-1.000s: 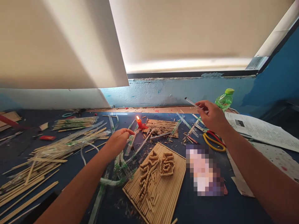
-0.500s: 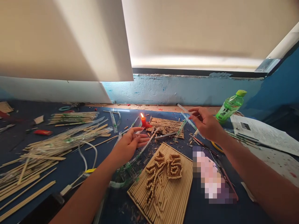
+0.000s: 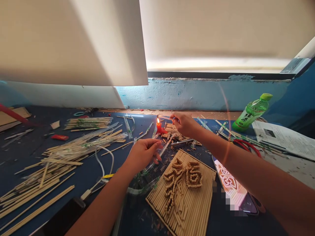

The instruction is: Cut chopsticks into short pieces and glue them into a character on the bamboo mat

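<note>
My right hand (image 3: 183, 124) pinches a thin, pale glue stick (image 3: 165, 117), its far end at the flame of a lit red candle (image 3: 159, 127). My left hand (image 3: 145, 151) hovers just in front of the candle, fingers curled and thumb against the forefinger; whatever may be between them is too small to make out. Closer to me, a panel of wooden sticks (image 3: 204, 193) lies tilted on the table. Raised outlines of a character (image 3: 194, 175), built from short stick pieces, stand on it, with loose cut pieces (image 3: 180, 196) beside them.
Bundles of sticks in plastic wrap (image 3: 86, 144) spread over the left side, near a white cable (image 3: 113, 160). At right are a phone (image 3: 233, 183), red-handled scissors (image 3: 248, 146), a green bottle (image 3: 253, 111) and printed paper (image 3: 283, 137). A smaller stick panel (image 3: 172, 129) lies behind.
My right hand has moved left from beside the bottle, bringing the glue stick to the candle flame. My left hand's fingers have curled in, and the view has shifted slightly.
</note>
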The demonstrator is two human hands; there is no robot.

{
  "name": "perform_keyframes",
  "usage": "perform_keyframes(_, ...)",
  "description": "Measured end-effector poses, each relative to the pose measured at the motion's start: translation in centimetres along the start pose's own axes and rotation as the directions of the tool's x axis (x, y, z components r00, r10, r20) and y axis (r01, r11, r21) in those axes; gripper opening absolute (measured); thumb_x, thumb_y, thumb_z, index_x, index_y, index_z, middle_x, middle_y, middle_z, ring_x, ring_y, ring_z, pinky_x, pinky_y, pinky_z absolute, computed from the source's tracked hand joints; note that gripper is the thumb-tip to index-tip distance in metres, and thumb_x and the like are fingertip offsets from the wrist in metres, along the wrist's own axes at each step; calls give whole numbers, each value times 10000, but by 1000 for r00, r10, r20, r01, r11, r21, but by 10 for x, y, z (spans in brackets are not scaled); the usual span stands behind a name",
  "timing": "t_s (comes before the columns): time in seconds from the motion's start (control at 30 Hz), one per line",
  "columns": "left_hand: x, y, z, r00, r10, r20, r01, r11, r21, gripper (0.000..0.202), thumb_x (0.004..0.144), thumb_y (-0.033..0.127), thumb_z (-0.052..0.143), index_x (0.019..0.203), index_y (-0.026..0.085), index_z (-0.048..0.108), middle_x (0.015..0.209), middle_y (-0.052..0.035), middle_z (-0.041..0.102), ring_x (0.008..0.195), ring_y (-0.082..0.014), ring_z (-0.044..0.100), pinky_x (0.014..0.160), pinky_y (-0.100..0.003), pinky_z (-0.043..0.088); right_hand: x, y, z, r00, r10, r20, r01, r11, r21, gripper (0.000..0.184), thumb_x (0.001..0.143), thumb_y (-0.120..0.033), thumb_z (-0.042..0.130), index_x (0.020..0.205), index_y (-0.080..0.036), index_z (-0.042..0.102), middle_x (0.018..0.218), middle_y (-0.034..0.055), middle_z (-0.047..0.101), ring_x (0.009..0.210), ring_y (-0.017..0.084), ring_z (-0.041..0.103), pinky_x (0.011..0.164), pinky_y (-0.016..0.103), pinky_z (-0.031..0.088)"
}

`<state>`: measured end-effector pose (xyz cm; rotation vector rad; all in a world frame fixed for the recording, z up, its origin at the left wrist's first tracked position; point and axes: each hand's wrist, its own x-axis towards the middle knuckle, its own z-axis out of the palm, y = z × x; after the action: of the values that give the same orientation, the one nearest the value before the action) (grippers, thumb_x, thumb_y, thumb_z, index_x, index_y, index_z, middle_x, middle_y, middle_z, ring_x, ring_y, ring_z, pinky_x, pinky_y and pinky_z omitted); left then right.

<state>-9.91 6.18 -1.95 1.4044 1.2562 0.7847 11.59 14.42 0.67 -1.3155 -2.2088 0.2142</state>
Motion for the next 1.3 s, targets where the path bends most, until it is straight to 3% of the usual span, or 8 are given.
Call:
perform_keyframes(0.07,-1,-1,0,999,32,-25,-30,997,64,328,868,442,635,1043,192,755,572,8,643,414,-133,547,408,-250,409,-1,0,1,1000,10,7,-10,1000,-3,228,927,-175,466,1024,-179,672,904,113,731,746,215,600,682,334,391)
perform_keyframes(0.17,-3,0,0,994,96,-53,-88,986,142,325,834,468,671,1006,223,797,587,16,608,459,-125,482,435,-250,344,-5,2,1,999,29,16,-29,1000,-8,221,924,-186,472,1025,-183,668,853,99,727,696,207,582,653,332,377)
perform_keyframes(0.33,-6,5,-1,986,128,-109,-105,975,196,390,854,482,638,1072,194,785,491,48,493,446,-129,388,441,-261,254,-8,5,4,998,50,27,-49,999,-10,215,927,-207,476,1004,-177,675,846,96,726,676,202,575,643,331,374)
perform_keyframes(0.53,-4,7,-2,982,116,-150,-88,979,183,284,842,360,648,1008,165,770,561,0,629,529,-174,577,527,-293,419,-8,7,6,998,60,34,-60,998,-11,219,933,-226,477,985,-172,682,784,87,705,655,199,563,641,335,375)
perform_keyframes(0.73,-4,9,1,982,113,-152,-98,990,103,239,798,376,715,925,176,677,675,-19,697,553,-170,630,546,-298,514,-8,7,6,997,66,45,-66,998,5,219,933,-237,478,982,-180,684,774,79,701,641,197,558,635,337,381)
perform_keyframes(0.9,-7,10,1,976,130,-173,-112,988,107,226,787,400,733,828,182,688,642,-16,691,529,-163,622,531,-290,512,-8,6,7,996,74,54,-75,997,20,218,934,-234,480,977,-187,688,833,91,723,697,210,589,667,340,397)
perform_keyframes(1.1,-4,7,0,967,152,-207,-126,983,132,183,777,336,741,867,177,729,709,-31,718,559,-165,639,576,-306,526,-7,9,10,993,85,76,-88,995,36,230,936,-220,470,984,-174,690,894,109,738,759,223,619,696,339,409)
perform_keyframes(1.3,-5,8,0,962,160,-219,-132,982,137,237,773,398,763,831,176,704,696,-39,719,581,-181,660,575,-311,553,-7,11,11,992,93,82,-96,995,40,226,937,-204,460,941,-186,685,873,101,735,747,218,615,676,324,404)
